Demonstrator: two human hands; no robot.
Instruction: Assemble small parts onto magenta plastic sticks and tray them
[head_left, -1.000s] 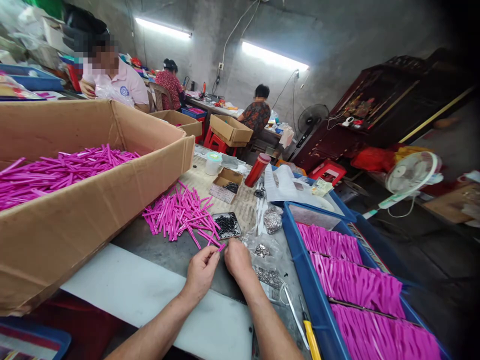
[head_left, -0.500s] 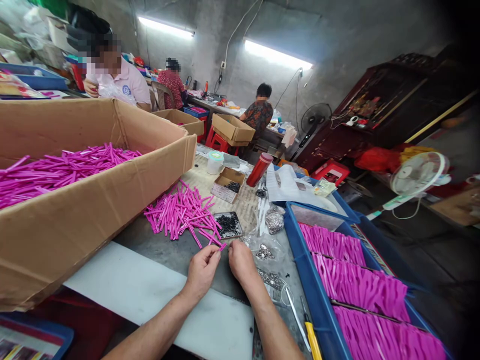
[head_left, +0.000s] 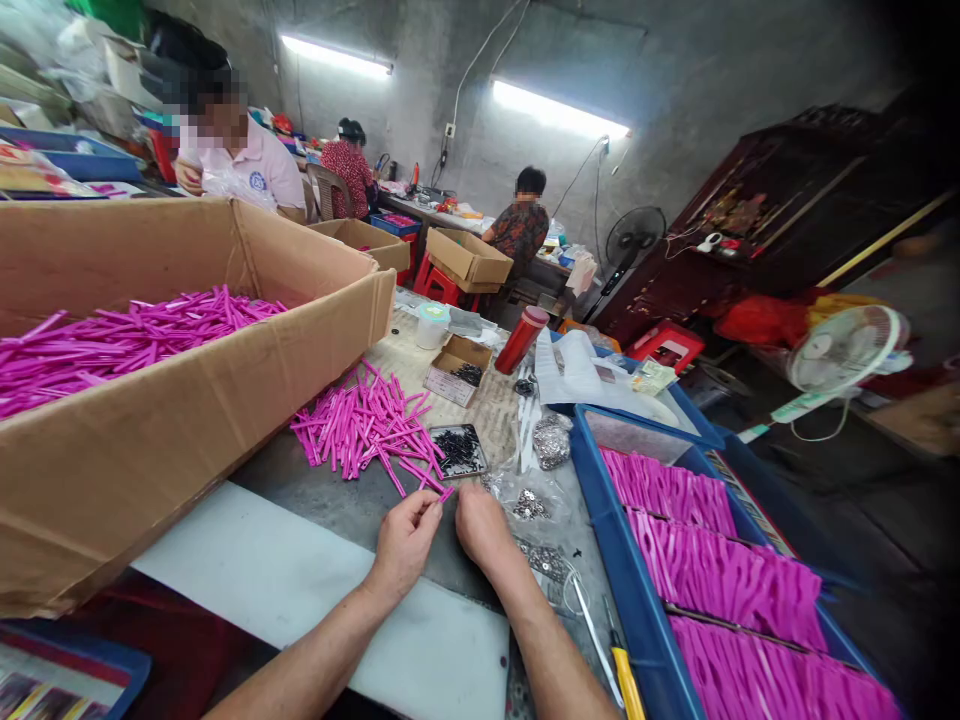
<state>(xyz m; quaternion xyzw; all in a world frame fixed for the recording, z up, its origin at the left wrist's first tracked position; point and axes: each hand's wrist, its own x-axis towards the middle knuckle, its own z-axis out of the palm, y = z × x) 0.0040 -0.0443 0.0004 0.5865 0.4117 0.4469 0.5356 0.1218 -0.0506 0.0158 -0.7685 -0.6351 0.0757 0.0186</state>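
Note:
My left hand [head_left: 406, 540] pinches a thin magenta plastic stick [head_left: 446, 494] between thumb and fingers, its end pointing toward the other hand. Close to that end, my right hand [head_left: 480, 520] is closed with its fingers curled; whatever it may hold is hidden from me. A loose pile of similar magenta sticks [head_left: 352, 425] lies just beyond my left hand. Beyond the fingertips, small black parts [head_left: 454, 448] fill a shallow square tray. Small metal pieces [head_left: 531, 503] lie on clear plastic to the right of my right hand.
A large cardboard box [head_left: 187, 390] of magenta sticks stands at left. On the right, a blue crate [head_left: 622, 590] holds rows of flat magenta pieces. A yellow-handled screwdriver [head_left: 626, 680], a red bottle [head_left: 521, 340] and a small carton [head_left: 450, 385] are nearby. Several co-workers sit farther back.
The view has shifted very slightly. My right hand has edged a little closer to the stick's end; my left hand keeps its pinch.

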